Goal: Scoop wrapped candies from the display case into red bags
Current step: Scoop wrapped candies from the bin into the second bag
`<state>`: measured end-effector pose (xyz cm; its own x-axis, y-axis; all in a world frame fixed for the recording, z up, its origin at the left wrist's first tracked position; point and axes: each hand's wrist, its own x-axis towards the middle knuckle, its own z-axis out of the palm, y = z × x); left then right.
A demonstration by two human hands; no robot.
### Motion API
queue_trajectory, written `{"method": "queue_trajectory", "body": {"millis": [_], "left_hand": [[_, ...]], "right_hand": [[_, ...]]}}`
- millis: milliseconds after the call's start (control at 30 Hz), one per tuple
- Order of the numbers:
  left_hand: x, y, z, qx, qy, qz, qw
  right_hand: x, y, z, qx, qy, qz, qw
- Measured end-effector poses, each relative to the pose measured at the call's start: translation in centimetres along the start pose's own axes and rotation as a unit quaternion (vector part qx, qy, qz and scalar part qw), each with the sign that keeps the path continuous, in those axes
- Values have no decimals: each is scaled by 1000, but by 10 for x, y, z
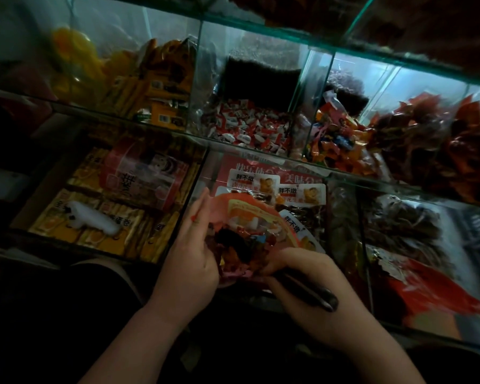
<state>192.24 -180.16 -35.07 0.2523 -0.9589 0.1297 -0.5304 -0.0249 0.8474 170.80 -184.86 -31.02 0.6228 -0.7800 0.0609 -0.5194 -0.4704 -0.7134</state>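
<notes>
Glass case (261, 147) edges crowd close; left hand (190, 261) clasps the red bag (241, 207) at its side, right hand (311, 284) pinches the rim plus a dark handle (317, 296).

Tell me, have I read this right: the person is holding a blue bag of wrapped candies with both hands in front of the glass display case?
Not quite. The head view shows the bag is red, not blue. The rest stands: the left hand and the right hand both hold it, wrapped candies inside, in front of the glass display case.
</notes>
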Motion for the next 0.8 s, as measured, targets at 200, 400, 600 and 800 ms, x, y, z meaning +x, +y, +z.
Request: {"method": "queue_trajectory", "body": {"millis": [200, 400, 600, 800], "left_hand": [[1, 4, 4, -9, 0, 8, 1000], [-2, 0, 8, 1, 0, 17, 1000], [-1, 0, 7, 5, 4, 20, 1000], [-1, 1, 8, 3, -2, 23, 1000]], "right_hand": [[-5, -5, -11, -85, -58, 23, 994], [12, 9, 19, -111, -22, 67, 991], [12, 17, 26, 95, 130, 182, 970], [12, 20, 31, 213, 277, 287, 892]]}}
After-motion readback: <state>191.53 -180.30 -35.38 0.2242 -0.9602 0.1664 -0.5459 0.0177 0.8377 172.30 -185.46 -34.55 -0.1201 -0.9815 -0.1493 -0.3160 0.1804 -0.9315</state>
